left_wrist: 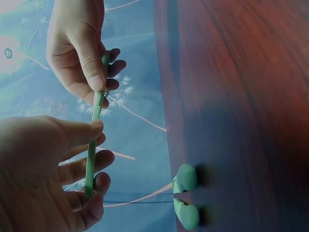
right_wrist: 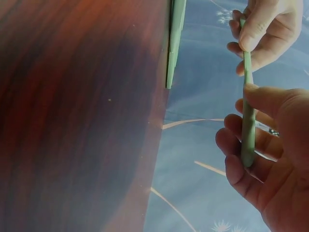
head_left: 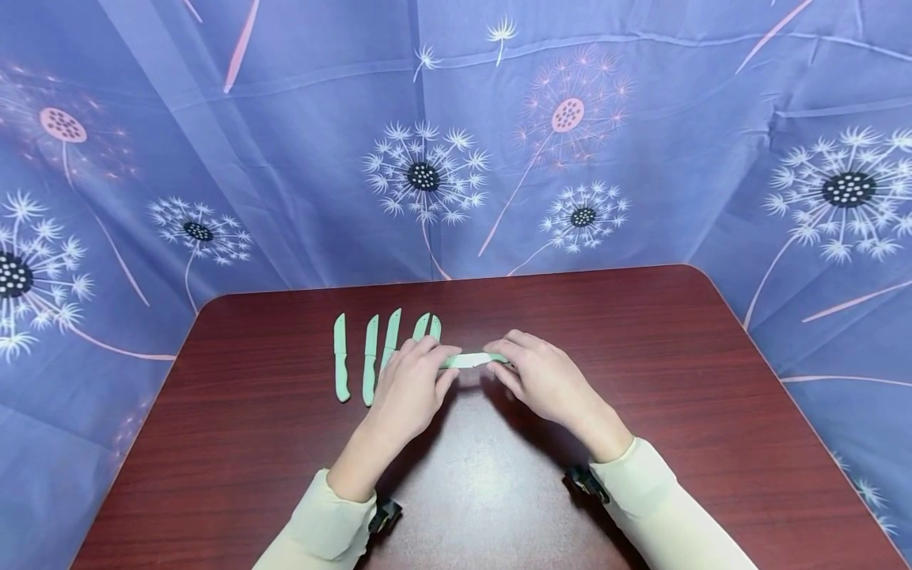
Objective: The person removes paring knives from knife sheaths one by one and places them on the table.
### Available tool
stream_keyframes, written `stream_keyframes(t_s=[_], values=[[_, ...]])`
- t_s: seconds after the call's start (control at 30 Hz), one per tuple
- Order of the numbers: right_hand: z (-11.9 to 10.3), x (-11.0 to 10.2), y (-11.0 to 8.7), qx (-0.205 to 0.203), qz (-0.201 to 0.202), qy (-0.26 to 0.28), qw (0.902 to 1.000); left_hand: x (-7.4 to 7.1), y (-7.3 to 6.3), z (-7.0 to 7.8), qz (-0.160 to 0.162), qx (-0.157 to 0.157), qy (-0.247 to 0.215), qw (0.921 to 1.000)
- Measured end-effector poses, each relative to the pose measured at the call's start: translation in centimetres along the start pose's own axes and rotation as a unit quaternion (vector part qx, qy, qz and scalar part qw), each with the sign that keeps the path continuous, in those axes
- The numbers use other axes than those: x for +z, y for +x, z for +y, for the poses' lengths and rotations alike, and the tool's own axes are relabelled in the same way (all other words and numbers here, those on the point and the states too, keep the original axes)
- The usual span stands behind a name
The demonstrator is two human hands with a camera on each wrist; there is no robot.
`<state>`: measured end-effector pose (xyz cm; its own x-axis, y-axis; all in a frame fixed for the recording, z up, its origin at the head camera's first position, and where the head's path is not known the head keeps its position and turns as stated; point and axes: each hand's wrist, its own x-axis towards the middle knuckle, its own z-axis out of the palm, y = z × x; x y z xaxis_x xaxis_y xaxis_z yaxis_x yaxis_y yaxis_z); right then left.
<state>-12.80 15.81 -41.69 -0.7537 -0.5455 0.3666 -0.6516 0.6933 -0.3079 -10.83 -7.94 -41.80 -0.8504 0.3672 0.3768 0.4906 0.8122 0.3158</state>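
Note:
A light green knife (head_left: 468,361) is held crosswise between both hands, raised over the table. My left hand (head_left: 412,382) pinches its left end between thumb and fingers. The right hand (head_left: 545,378) grips the other end, where the thicker handle (right_wrist: 248,135) lies along the fingers in the right wrist view. A pale stretch of the knife shows between the hands. Beside and behind my left hand lie several more green knives, among them one at the far left (head_left: 341,356) and one next to it (head_left: 370,360); the hand partly covers others, including a rounded-tip one (head_left: 436,324).
The dark red wooden table (head_left: 677,340) has rounded far corners. Blue cloth (head_left: 484,103) with a dandelion print hangs behind it and at both sides. Two green handle ends (left_wrist: 187,177) show near the table surface in the left wrist view.

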Motion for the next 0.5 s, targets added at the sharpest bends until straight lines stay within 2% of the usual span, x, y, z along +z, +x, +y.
stream_keyframes(t_s=[0.3,0.5], values=[[-0.27,0.16,0.07,-0.014,0.002,-0.025,0.9996,-0.06,-0.1,0.06,0.02,0.014,0.012,0.9996],[-0.36,0.22,0.14,-0.028,0.013,-0.036,0.9989,-0.23,-0.09,0.12,0.025,0.022,0.004,0.9994]])
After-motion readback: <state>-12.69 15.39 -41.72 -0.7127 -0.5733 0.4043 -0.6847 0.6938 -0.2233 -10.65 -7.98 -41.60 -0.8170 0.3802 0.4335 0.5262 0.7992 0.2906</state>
